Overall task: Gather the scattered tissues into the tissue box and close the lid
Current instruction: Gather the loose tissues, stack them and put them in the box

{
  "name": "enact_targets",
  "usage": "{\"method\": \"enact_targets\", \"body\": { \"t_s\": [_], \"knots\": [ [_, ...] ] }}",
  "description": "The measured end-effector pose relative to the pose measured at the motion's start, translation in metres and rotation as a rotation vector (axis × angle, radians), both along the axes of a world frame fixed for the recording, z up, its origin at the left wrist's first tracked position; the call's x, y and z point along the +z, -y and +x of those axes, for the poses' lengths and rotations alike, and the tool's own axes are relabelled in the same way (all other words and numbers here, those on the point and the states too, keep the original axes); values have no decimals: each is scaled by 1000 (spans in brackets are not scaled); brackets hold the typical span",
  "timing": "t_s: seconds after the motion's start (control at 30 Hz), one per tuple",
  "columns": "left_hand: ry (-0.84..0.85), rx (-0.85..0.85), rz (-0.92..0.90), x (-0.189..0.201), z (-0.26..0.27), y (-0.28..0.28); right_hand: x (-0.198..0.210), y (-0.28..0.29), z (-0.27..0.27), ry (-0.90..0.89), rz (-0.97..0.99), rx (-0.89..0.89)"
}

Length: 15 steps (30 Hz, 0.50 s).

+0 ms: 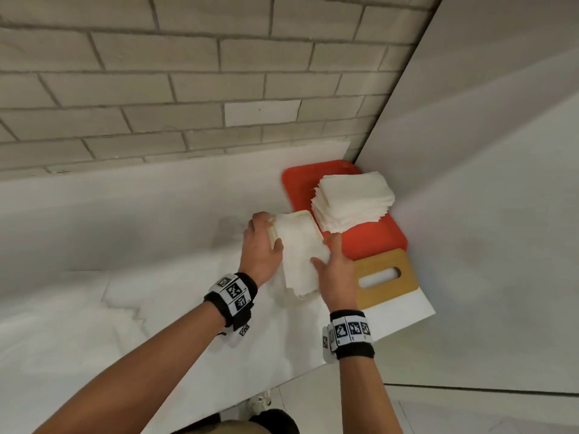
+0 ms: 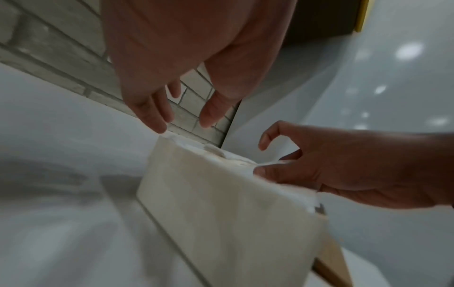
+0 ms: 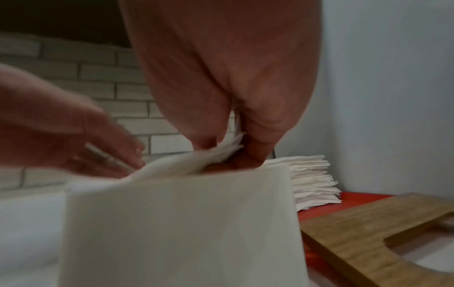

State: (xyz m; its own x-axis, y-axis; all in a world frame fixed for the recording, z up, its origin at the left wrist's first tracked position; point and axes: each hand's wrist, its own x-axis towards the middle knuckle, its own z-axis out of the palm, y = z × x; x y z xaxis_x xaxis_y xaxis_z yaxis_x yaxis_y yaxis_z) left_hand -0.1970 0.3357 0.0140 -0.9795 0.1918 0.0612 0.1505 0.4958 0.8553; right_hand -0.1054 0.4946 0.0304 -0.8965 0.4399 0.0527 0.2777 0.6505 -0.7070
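A white tissue box (image 1: 305, 285) stands on the counter, packed with white tissues (image 1: 297, 242) that bulge above its rim. My left hand (image 1: 269, 228) is at the box's far left end, its fingers (image 2: 150, 114) straight and touching the tissues at the top corner. At the near right side, my right hand (image 1: 326, 250) pinches a wad of tissues (image 3: 228, 150) between thumb and fingers, just above the box (image 3: 181, 223). The wooden lid (image 1: 387, 274), with its slot, lies flat to the right of the box. A neat tissue stack (image 1: 354, 203) sits on the red tray (image 1: 300, 180).
The red tray is tucked into the corner between the brick wall (image 1: 188, 89) and a plain white side wall (image 1: 485, 183). The counter's front edge (image 1: 407, 324) runs close behind the lid. White counter surface (image 1: 125, 245) stretches left of the box.
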Motion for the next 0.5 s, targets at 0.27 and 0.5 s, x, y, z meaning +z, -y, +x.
{"method": "enact_targets", "body": {
  "t_s": [0.27, 0.5],
  "knots": [
    [-254, -291, -335, 1, -15, -26, -17, -22, -9, 161, 193, 141],
    [-214, -582, -693, -18, -45, -43, -2, -14, 1, 98, 571, 227]
  ]
}}
